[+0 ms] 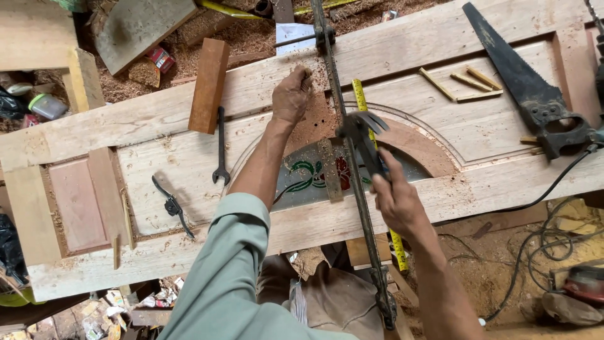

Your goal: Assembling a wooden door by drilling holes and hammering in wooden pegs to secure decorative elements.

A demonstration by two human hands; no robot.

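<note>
A pale wooden door (157, 119) lies flat across the view, with an arched opening that holds a glass pane (302, 173) painted green and red. A long dark bar clamp (352, 182) runs over the door from far to near. My left hand (290, 94) is closed on a small wooden piece (307, 71) beside the clamp bar, on the door's far rail amid reddish sawdust. My right hand (393, 198) grips the handle of a dark metal tool (365, 132) with a forked head, held over the pane just right of the bar. A yellow measuring tape (360, 94) lies along the bar.
A hand saw (522, 82) and several thin wooden sticks (465, 85) lie on the door's right part. A spanner (221, 148), a reddish wood block (209, 85) and a small black tool (171, 204) lie at the left. A power tool (582, 286) with its cable sits on the sawdust floor.
</note>
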